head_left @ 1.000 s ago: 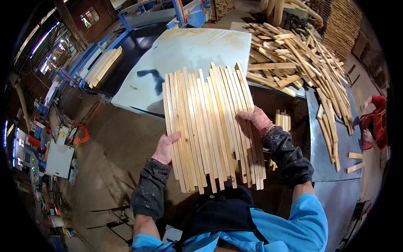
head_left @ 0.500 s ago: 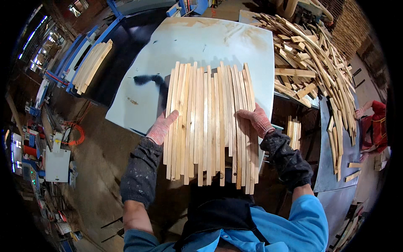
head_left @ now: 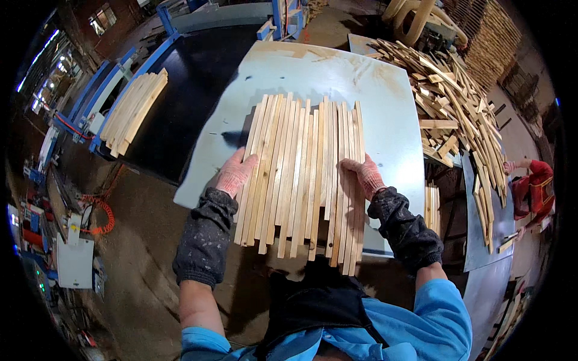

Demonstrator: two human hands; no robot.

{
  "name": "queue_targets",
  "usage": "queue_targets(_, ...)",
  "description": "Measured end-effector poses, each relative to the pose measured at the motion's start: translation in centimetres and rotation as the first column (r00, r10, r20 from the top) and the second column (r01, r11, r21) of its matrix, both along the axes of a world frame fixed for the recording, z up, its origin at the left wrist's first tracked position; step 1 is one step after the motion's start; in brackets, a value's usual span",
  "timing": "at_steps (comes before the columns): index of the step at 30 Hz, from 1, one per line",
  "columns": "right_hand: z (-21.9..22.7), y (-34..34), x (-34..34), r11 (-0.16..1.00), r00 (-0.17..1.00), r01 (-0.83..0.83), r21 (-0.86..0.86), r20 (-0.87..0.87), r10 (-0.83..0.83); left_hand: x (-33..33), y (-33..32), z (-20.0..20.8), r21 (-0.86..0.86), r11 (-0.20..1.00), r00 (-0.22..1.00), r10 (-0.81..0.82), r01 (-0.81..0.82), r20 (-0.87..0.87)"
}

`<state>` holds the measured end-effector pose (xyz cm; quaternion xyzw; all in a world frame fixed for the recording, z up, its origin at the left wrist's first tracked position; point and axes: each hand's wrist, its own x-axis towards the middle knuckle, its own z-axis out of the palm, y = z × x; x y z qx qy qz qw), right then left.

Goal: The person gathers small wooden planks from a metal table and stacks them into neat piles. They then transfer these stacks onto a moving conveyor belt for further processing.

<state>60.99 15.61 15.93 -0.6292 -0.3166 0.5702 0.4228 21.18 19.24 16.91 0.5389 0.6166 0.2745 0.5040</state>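
Note:
Between my two hands is a wide row of pale wooden strips, pressed side by side with uneven ends. My left hand, in a pinkish glove, grips the row's left edge, thumb on top. On the right edge my right hand, gloved alike, is closed with its thumb over the outer strips. The near ends of the strips overhang the front edge of a pale blue-white tabletop; whether their far ends touch it I cannot tell. Fingers under the strips are hidden.
A black machine bed with a stack of wooden strips lies at the left. Far right, a large heap of loose wood pieces covers another table. A co-worker in red stands beside it. A coiled orange hose hangs at left.
My view has turned left, so the tabletop and heap appear farther right. The strips remain between both hands, now tilted slightly. The co-worker's hand has moved at the heap's edge.

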Motion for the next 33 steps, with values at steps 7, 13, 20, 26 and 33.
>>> queue_targets(7,2.8,1.3,-7.7,0.947,0.461,-0.109,-0.301,0.829,0.316,-7.7,1.4,1.6,0.016,0.997,0.997,-0.079,0.079,0.003)
queue_targets(13,3.0,-1.9,-9.6,0.982,0.493,0.030,-0.188,0.857,0.149,-9.3,3.0,-2.0,0.179,0.967,0.968,-0.141,0.179,-0.208)
queue_targets(20,2.2,-0.8,-13.1,0.976,0.598,0.168,-0.139,0.801,0.011,-12.1,4.6,2.5,0.134,0.940,0.949,-0.306,0.314,-0.078)
queue_targets(26,2.3,5.6,-21.2,0.959,0.590,0.214,-0.188,0.807,0.026,-18.0,11.5,0.8,-0.016,0.931,0.788,-0.319,0.366,-0.527)
queue_targets(33,0.9,17.0,-36.2,0.977,0.597,-0.062,-0.202,0.778,0.198,-31.7,20.1,0.1,-0.051,0.954,0.606,-0.228,0.295,-0.762)
